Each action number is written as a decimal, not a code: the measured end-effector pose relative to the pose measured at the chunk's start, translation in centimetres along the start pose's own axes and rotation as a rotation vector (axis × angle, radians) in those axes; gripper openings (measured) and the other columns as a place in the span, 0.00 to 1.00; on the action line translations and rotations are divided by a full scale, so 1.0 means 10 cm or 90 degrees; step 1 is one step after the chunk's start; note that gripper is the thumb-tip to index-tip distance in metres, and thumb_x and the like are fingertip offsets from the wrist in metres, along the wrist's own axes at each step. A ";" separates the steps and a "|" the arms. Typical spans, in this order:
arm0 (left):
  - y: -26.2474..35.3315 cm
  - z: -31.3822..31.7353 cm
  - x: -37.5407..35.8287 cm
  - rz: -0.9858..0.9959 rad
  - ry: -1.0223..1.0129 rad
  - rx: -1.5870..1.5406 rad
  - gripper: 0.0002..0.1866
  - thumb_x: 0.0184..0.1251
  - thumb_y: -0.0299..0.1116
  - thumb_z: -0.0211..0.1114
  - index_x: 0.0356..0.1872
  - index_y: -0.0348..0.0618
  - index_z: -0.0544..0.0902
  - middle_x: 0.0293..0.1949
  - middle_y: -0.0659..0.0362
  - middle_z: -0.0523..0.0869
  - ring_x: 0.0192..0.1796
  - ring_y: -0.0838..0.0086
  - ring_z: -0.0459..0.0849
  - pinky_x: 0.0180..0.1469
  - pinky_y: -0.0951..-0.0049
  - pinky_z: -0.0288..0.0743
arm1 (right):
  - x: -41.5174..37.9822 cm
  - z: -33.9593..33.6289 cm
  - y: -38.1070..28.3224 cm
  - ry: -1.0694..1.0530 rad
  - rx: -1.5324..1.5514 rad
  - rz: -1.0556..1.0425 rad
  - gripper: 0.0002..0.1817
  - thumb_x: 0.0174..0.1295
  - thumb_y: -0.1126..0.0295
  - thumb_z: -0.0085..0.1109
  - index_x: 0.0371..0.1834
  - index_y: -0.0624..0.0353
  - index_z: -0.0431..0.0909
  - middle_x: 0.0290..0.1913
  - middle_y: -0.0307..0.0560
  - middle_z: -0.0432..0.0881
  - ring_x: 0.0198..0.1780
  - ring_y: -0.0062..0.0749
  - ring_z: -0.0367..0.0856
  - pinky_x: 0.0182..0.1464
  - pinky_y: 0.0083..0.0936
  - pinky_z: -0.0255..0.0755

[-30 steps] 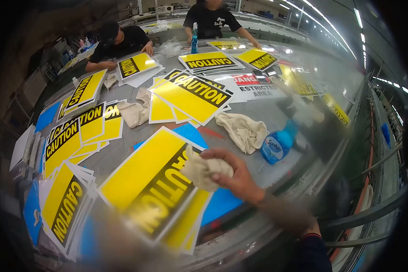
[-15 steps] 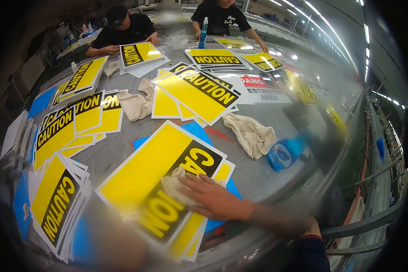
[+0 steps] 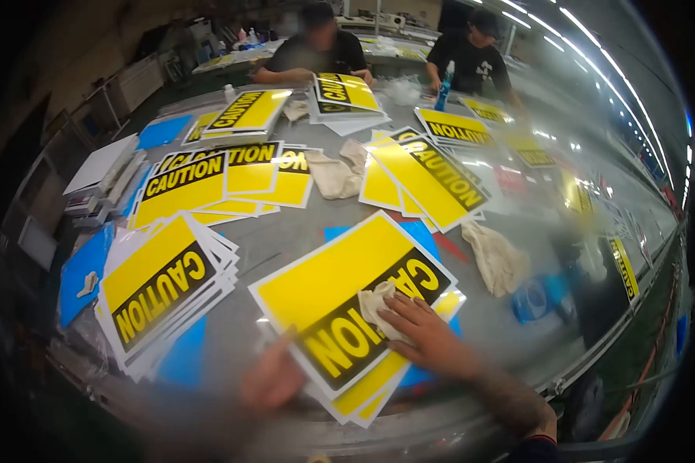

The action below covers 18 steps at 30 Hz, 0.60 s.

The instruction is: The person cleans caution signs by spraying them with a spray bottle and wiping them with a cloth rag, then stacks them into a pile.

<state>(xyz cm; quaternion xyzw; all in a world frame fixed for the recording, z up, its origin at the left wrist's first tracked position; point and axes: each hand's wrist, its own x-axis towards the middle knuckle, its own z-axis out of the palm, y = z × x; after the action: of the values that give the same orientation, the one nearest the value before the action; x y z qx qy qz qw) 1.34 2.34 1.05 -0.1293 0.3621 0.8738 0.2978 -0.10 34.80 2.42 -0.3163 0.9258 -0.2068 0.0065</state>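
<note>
The right hand [image 3: 432,333] is laid over a pale cloth [image 3: 376,304], and the cloth is pressed against the black band of the large yellow CAUTION sign [image 3: 324,279]. Its fingers are stretched out flat across the cloth, and part of the lettering is covered. Down at the lower left edge of the sign, the left hand [image 3: 274,378] is badly blurred; whether its fingers are apart or together, or whether the edge is gripped, cannot be told.

The sign itself is set at a slant at the near side of the grey table [image 3: 278,241], with more yellow signs [image 3: 372,393] stacked unevenly beneath it and blue sheeting [image 3: 425,236] showing at its margins. To the left, a fanned pile of CAUTION signs [image 3: 150,266] is spread, overlapped at its edges by sheets of its own. Beyond the sign, another overlapping pile [image 3: 413,166] is seen, with a crumpled second cloth [image 3: 333,177] just beside it. On the right, a third cloth [image 3: 496,258] is left in folds, and near it a blue bottle [image 3: 531,301] is seen, blurred. Across the table, two co-workers in black tops are seen, a yellow sign [image 3: 347,91] lying before the one on the left.
</note>
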 end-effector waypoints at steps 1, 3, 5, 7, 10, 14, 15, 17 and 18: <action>0.00 0.02 -0.01 0.000 -0.006 0.000 0.30 0.92 0.50 0.48 0.82 0.42 0.65 0.80 0.51 0.74 0.80 0.57 0.74 0.84 0.50 0.64 | 0.00 0.02 0.01 0.003 0.001 0.001 0.36 0.78 0.56 0.63 0.85 0.52 0.66 0.87 0.58 0.64 0.88 0.57 0.59 0.86 0.57 0.53; 0.01 0.03 -0.03 0.003 -0.031 0.005 0.29 0.93 0.49 0.47 0.83 0.44 0.64 0.81 0.51 0.74 0.80 0.57 0.74 0.83 0.48 0.64 | 0.02 0.01 0.00 0.005 0.003 0.001 0.35 0.78 0.56 0.63 0.85 0.52 0.67 0.86 0.58 0.65 0.88 0.58 0.60 0.87 0.56 0.53; 0.02 0.05 -0.05 0.002 -0.035 0.014 0.29 0.93 0.49 0.47 0.83 0.44 0.64 0.81 0.51 0.74 0.80 0.57 0.74 0.83 0.48 0.64 | 0.01 0.01 -0.02 0.014 0.015 0.009 0.34 0.78 0.56 0.63 0.84 0.51 0.68 0.86 0.57 0.66 0.87 0.58 0.60 0.87 0.55 0.53; 0.01 0.02 -0.04 0.005 -0.058 0.021 0.28 0.94 0.49 0.46 0.82 0.44 0.65 0.81 0.51 0.74 0.80 0.58 0.74 0.83 0.48 0.65 | 0.01 0.01 -0.03 0.014 0.016 0.005 0.34 0.78 0.56 0.63 0.84 0.51 0.68 0.86 0.56 0.66 0.87 0.58 0.60 0.87 0.55 0.53; 0.03 0.03 -0.04 0.001 -0.056 0.027 0.28 0.94 0.49 0.46 0.82 0.44 0.65 0.80 0.52 0.75 0.80 0.58 0.75 0.83 0.48 0.66 | 0.01 0.02 -0.01 0.015 0.016 0.001 0.34 0.78 0.56 0.63 0.84 0.51 0.68 0.86 0.56 0.65 0.87 0.58 0.60 0.87 0.55 0.52; 0.03 0.04 -0.03 -0.006 -0.032 0.029 0.28 0.94 0.49 0.46 0.82 0.45 0.65 0.80 0.53 0.75 0.80 0.59 0.76 0.82 0.48 0.66 | 0.00 0.03 0.01 0.019 0.023 0.001 0.34 0.78 0.57 0.63 0.84 0.51 0.68 0.86 0.56 0.66 0.87 0.58 0.60 0.88 0.55 0.52; 0.04 0.04 -0.03 -0.008 -0.032 0.029 0.28 0.94 0.50 0.46 0.82 0.46 0.65 0.80 0.53 0.75 0.80 0.59 0.76 0.82 0.48 0.66 | 0.00 0.02 0.01 0.017 0.021 0.000 0.34 0.78 0.57 0.64 0.84 0.51 0.68 0.86 0.57 0.66 0.87 0.58 0.61 0.88 0.55 0.52; 0.04 0.02 -0.02 -0.009 -0.033 0.026 0.28 0.94 0.50 0.45 0.83 0.46 0.65 0.80 0.53 0.75 0.80 0.59 0.76 0.82 0.49 0.66 | 0.01 0.00 0.00 0.012 0.021 -0.002 0.34 0.78 0.57 0.64 0.84 0.51 0.68 0.86 0.57 0.66 0.87 0.58 0.61 0.87 0.55 0.52; 0.03 0.01 -0.02 -0.008 -0.035 0.024 0.28 0.94 0.50 0.45 0.83 0.46 0.65 0.80 0.53 0.75 0.80 0.59 0.76 0.82 0.49 0.66 | 0.01 0.00 0.00 0.008 0.017 -0.002 0.34 0.78 0.57 0.64 0.84 0.51 0.68 0.86 0.57 0.65 0.87 0.58 0.61 0.87 0.55 0.52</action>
<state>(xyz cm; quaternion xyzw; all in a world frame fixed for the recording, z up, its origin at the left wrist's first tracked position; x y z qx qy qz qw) 1.29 2.18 1.36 -0.1021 0.3692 0.8682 0.3154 -0.14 34.70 2.43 -0.3166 0.9224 -0.2213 0.0049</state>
